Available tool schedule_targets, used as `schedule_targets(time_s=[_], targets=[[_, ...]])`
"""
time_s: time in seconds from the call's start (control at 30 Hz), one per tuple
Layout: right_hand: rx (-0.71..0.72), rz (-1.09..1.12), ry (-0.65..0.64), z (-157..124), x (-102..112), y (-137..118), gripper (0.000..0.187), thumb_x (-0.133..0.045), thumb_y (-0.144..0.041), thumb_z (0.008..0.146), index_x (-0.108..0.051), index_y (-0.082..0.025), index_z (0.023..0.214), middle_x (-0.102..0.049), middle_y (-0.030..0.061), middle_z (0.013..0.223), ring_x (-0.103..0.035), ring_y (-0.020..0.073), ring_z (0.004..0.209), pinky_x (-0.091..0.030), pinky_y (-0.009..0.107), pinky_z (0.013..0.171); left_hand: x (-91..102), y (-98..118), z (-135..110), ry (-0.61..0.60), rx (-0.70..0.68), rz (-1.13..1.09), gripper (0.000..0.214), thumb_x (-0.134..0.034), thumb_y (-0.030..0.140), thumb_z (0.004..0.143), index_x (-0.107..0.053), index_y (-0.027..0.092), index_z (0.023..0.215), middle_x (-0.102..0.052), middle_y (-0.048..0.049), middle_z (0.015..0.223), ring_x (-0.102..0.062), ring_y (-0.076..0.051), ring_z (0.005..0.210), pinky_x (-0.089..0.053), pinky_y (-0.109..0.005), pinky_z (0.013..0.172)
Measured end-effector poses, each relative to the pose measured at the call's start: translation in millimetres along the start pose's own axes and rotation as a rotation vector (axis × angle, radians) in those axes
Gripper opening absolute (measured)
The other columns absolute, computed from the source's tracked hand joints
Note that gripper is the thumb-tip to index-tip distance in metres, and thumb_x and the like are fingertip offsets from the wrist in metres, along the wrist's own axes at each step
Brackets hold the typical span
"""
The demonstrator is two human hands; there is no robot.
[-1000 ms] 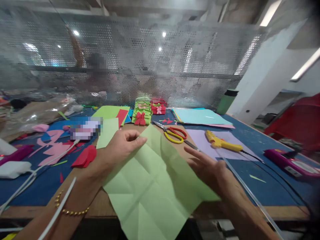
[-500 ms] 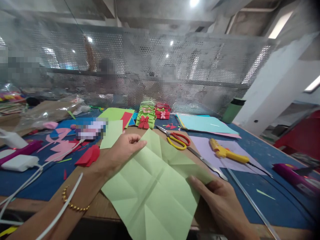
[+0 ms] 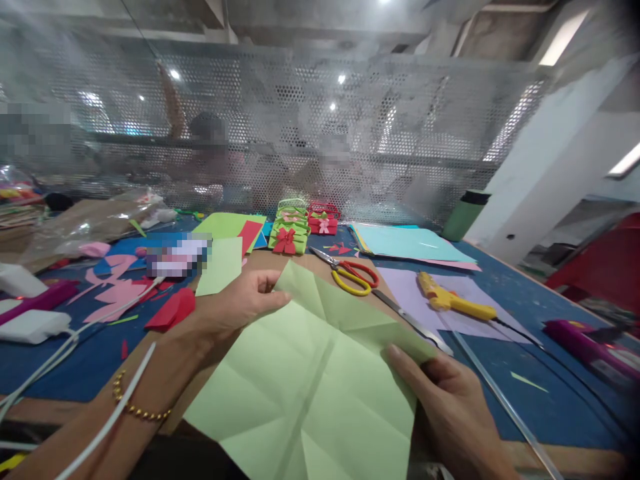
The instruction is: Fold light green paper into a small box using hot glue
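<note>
A creased sheet of light green paper [image 3: 320,380] hangs tilted between both hands over the table's front edge, its far border bent up along a fold. My left hand [image 3: 255,297] pinches its upper left corner between thumb and fingers. At the right corner my right hand [image 3: 445,393] grips it, thumb on top and fingers mostly hidden beneath. Just beyond the sheet lie scissors [image 3: 355,277] with red and yellow handles, and a long metal blade-like tool [image 3: 410,320] sits close to my right hand.
A yellow glue gun [image 3: 455,301] rests on lilac paper [image 3: 400,287] at right. Behind stand small green paper bags [image 3: 291,227] with bows and a stack of light blue paper [image 3: 415,243]. Pink scraps [image 3: 120,297], red pieces [image 3: 173,310] and white cables [image 3: 75,337] lie left. A green bottle [image 3: 466,215] stands back right.
The green sheet has been drawn wider and turned slightly, its far fold standing more clearly. My right hand has moved a little to the right; my left still holds its corner.
</note>
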State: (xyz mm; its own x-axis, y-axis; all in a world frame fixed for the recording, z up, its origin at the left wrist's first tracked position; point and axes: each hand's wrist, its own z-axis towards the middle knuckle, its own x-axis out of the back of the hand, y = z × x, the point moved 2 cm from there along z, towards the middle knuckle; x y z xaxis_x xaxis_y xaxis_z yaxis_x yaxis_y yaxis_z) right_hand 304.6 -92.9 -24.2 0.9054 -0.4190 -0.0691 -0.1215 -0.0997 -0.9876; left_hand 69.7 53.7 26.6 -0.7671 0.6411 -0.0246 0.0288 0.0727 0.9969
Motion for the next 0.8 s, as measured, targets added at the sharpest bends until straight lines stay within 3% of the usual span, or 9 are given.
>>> schedule_targets(time_s=[0.2,0.3,0.4,0.5,0.67,0.8], targets=[[-0.035,0.03,0.026,-2.5,-1.9,-1.2,0.038,-0.082,-0.049,0.07,-0.079,-0.021,0.095,-0.075,0.0048,0.066,-0.07,0.0249,0.058,-0.052,0.029,0.045,1.6,-0.9,-1.2,0.043,0.023,-0.032,0.037,-0.079,0.027,0.07,-0.07,0.016,0.104,-0.075,-0.0047,0.088,-0.07,-0.019,0.076,-0.055,-0.028,0.067],[-0.01,0.051,-0.015,1.2,2.5,2.4,0.036,-0.08,-0.048,0.072,-0.079,-0.022,0.097,-0.077,0.006,0.073,-0.072,0.0265,0.064,-0.056,0.033,0.052,2.2,-0.2,-0.3,0.038,-0.002,-0.026,0.031,-0.076,0.022,0.07,-0.071,0.016,0.1,-0.075,-0.0039,0.089,-0.069,-0.017,0.077,-0.053,-0.026,0.068],[0.115,-0.043,-0.046,7.5,11.6,7.8,0.037,-0.079,-0.047,0.074,-0.078,-0.024,0.103,-0.078,0.0071,0.089,-0.073,0.0289,0.079,-0.058,0.035,0.063,3.5,-1.3,3.2,0.06,-0.038,0.012,0.025,-0.072,0.02,0.071,-0.071,0.016,0.095,-0.075,-0.0041,0.09,-0.068,-0.016,0.078,-0.052,-0.025,0.069],[0.277,-0.271,0.0,8.4,18.6,9.7,0.036,-0.075,-0.049,0.077,-0.079,-0.024,0.103,-0.078,0.0065,0.096,-0.071,0.0301,0.089,-0.059,0.034,0.069,3.8,-5.3,10.3,0.067,-0.068,0.079,0.02,-0.07,0.02,0.071,-0.071,0.016,0.091,-0.075,-0.0037,0.09,-0.068,-0.016,0.081,-0.052,-0.025,0.071],[0.423,-0.588,-0.011,-11.8,23.5,-3.2,0.036,-0.065,-0.054,0.084,-0.081,-0.026,0.098,-0.076,0.0044,0.082,-0.07,0.0272,0.08,-0.059,0.03,0.064,0.8,-10.5,26.1,-0.028,-0.061,0.157,0.019,-0.068,0.02,0.069,-0.072,0.015,0.087,-0.075,-0.0063,0.091,-0.068,-0.018,0.085,-0.052,-0.028,0.076],[0.557,-0.701,-0.069,-27.4,35.5,-24.5,0.037,-0.056,-0.057,0.089,-0.08,-0.029,0.094,-0.076,0.0064,0.097,-0.07,0.0288,0.091,-0.06,0.031,0.069,-4.1,-6.2,42.5,-0.231,-0.038,0.28,0.01,-0.069,0.016,0.066,-0.073,0.016,0.076,-0.072,-0.0042,0.075,-0.066,-0.017,0.07,-0.05,-0.028,0.067]])
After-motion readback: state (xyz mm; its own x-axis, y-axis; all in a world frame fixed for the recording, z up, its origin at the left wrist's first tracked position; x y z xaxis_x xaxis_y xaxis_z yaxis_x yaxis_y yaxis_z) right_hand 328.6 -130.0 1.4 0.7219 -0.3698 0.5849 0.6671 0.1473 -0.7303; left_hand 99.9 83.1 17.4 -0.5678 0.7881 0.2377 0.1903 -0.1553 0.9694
